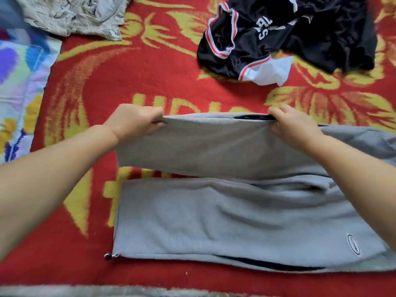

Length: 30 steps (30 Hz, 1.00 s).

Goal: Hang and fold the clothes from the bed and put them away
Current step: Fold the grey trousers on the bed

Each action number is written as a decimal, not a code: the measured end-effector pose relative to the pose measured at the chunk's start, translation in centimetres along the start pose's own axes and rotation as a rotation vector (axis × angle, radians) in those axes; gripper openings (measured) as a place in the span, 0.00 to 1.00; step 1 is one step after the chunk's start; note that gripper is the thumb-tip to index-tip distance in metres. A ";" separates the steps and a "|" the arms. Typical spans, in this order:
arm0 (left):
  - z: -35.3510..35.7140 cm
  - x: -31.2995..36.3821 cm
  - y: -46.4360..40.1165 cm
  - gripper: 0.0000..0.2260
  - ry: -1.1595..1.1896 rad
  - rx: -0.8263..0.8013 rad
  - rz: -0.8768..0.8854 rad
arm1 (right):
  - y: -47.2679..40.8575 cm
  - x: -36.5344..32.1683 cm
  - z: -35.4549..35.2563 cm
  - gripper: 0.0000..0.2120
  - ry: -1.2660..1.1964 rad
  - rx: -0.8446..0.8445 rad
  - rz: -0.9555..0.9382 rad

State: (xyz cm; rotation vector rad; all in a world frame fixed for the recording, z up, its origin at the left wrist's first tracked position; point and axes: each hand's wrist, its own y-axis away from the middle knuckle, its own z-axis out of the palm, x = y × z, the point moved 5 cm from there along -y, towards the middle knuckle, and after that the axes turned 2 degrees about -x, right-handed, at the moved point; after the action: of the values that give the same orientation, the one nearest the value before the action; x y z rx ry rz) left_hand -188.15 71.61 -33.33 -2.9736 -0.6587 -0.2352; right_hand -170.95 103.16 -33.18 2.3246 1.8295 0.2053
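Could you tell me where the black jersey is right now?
The black jersey lies crumpled at the head view's upper right, on the red blanket, beyond the grey pants.

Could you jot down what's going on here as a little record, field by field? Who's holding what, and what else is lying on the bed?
surface: red and yellow blanket
being folded: grey trousers
left hand: pinching the far edge of the upper leg
right hand: pinching the same edge, further right
lifted part: upper leg, raised off the blanket
waiting, far right: black jersey, crumpled
waiting, far left: pale printed garment
left edge: flowered cloth
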 end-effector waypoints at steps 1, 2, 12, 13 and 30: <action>-1.1 0.7 1.1 0.13 -0.015 0.045 0.032 | 1.4 -0.2 -0.5 0.12 -0.044 0.020 -0.039; -1.9 1.9 2.7 0.14 -0.030 0.058 0.053 | 3.4 -0.8 -1.0 0.13 -0.075 0.035 -0.098; 4.8 16.6 24.0 0.06 -0.156 -0.253 -0.042 | 25.7 -7.6 5.5 0.16 -0.077 -0.125 -0.494; 5.8 17.5 25.0 0.06 -0.155 -0.304 -0.093 | 27.0 -7.9 6.9 0.16 -0.091 -0.154 -0.498; 10.0 35.5 -0.4 0.07 0.181 -0.704 -0.106 | 23.3 13.5 7.0 0.25 -0.123 -0.299 0.155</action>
State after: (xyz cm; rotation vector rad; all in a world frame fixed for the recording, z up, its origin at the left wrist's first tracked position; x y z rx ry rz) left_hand -155.19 87.76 -37.13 -3.4923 -0.8542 -0.9039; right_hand -144.20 110.63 -34.89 2.2143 1.4512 0.3251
